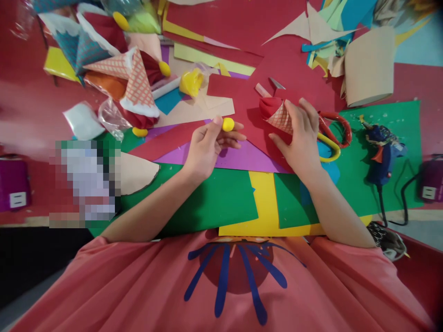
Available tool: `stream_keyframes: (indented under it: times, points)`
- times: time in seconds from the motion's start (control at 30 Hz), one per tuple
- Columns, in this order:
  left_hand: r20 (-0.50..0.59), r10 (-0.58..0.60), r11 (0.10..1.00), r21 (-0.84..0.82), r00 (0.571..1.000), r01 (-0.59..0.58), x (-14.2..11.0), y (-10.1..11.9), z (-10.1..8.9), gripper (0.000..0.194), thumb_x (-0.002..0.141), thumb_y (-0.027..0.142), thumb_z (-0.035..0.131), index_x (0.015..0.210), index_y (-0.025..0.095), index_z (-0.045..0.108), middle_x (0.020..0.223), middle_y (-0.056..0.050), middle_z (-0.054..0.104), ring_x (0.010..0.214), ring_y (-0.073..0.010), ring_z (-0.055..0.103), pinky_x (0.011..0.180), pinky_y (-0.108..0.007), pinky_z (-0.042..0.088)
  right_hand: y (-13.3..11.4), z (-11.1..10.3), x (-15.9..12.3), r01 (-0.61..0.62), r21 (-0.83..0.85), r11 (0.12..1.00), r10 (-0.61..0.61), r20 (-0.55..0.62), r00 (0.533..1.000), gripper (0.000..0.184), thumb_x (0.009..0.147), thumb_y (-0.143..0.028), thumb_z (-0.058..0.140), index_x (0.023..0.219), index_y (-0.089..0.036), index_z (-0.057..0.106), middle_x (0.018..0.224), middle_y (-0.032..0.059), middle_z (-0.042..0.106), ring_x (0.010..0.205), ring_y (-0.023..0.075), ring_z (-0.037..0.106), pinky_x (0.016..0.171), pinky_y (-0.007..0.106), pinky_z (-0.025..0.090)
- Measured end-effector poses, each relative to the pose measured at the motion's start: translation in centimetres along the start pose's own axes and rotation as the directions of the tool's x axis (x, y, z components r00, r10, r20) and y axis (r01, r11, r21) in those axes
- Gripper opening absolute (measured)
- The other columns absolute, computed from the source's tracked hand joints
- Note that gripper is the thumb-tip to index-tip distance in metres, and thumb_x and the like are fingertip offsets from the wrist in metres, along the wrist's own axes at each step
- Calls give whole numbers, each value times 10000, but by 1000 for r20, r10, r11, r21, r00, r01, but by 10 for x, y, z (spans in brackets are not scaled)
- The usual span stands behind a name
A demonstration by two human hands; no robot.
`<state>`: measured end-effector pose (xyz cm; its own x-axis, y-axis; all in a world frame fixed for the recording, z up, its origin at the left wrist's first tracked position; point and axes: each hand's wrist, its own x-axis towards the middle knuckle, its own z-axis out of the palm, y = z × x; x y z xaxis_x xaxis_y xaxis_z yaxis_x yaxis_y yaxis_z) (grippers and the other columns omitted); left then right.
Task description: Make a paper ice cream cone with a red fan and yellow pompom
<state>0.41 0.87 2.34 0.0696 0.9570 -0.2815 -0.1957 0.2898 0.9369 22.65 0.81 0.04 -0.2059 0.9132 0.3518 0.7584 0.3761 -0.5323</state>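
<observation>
A small yellow ball is pinched between thumb and forefinger of the left hand, its other fingers loosely spread. A patterned cone with red material at its mouth is lightly touched by the right hand, above the red sheet; thumb and fingers are set apart around it, and whether it is firmly gripped cannot be told. Ball and cone are held apart, mouth side toward the left hand. Step in hand is judged to be handling of the two pieces, not yet joined; for any move of the ball, a steady pinch and a braced cone would be called for, since the cone looks light and easily dented. Scissors are seen just beside the right hand, blue glue gun farther right on the green sheet. Similar cones with yellow ends are piled at left on the bench. The cone's far end is covered by the right hand, and part of the scissors is hidden too. An item at left is pixelated, unreadable. Glue gun nozzle is hard to make out; upper clutter is cut off by the frame.
</observation>
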Motion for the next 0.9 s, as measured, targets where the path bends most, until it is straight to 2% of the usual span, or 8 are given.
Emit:
stream_keyframes:
  times: [0.1,0.2,0.3,0.43,0.5,0.63,0.77,0.9]
  points:
    - [7,4,1000,9,1000,-4,0,-1,-1,520,891,627,511,836,144,696,766,-54,743,710,-136,725,605,-222,545,0,1,-2,-17,78,997,15,24,1000,534,894,-324,620,1394,-319,433,1319,125,559,1334,372,464,1114,671,356]
    - [48,32,999,2,998,-32,0,-1,-3,400,790,554,698,947,187,711,870,-31,771,743,-115,731,651,-202,557,-2,2,-2,4,101,995,-9,44,999,548,865,-287,650,1377,-314,457,1307,114,560,1283,368,513,1077,657,406]
    - [60,59,998,-8,996,-59,0,0,-5,407,697,470,810,1008,231,701,969,-14,777,816,-113,737,731,-196,568,-2,5,-2,15,85,996,-18,31,999,548,837,-275,684,1346,-293,484,1303,108,587,1240,368,548,1047,654,440]
    - [26,62,998,-20,998,-62,1,0,-5,385,743,525,754,960,212,700,972,-28,775,819,-121,740,712,-203,568,-5,2,0,-13,112,994,8,45,999,476,850,-287,682,1297,-268,520,1241,109,646,1159,336,610,997,597,506]
    - [2,66,998,-11,998,-65,1,-1,-5,418,764,587,701,913,197,705,930,-33,772,782,-120,735,675,-203,563,-11,-2,2,-61,181,982,50,70,996,465,879,-298,654,1320,-271,509,1301,110,627,1196,311,606,1011,551,518]
    - [-29,129,991,34,991,-128,2,-1,-6,408,689,565,775,879,211,706,877,-7,756,763,-108,713,701,-203,565,-26,-9,4,-145,453,880,54,208,977,527,929,-373,580,1425,-320,410,1426,74,557,1280,262,574,982,466,564]
    - [-36,206,979,13,978,-206,4,0,-7,333,674,414,837,908,241,676,910,13,737,862,-106,710,775,-202,571,-32,-8,2,-229,584,779,23,338,941,561,937,-459,551,1451,-341,359,1365,55,598,1166,219,649,896,407,598]
    - [-17,149,986,-73,989,-150,5,1,-7,290,657,406,850,819,250,667,849,34,752,711,-84,710,732,-212,592,-28,-5,-3,-351,681,643,8,452,892,612,846,-587,628,1337,-279,430,1273,72,648,1114,215,675,856,383,598]
